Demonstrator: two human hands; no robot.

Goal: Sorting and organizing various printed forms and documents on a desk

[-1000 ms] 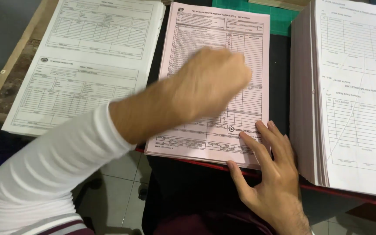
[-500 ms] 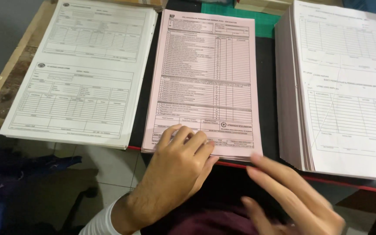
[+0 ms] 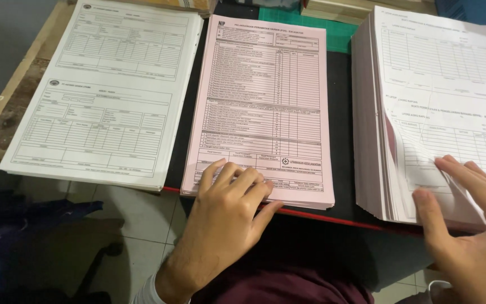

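Hands lie open: left hand flat on pink forms, right hand lifting white sheets.

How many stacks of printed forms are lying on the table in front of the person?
3: a white stack at left, a pink stack in the middle under the left hand, and a thick white stack at right, touched by the right hand. More paper at the top edge may be hidden.

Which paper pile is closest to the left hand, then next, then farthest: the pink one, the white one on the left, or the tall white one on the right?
1. Pink stack, middle: the left hand rests on it.
2. Left white stack, on the hand's left.
3. Tall white stack, far right, under the right hand.
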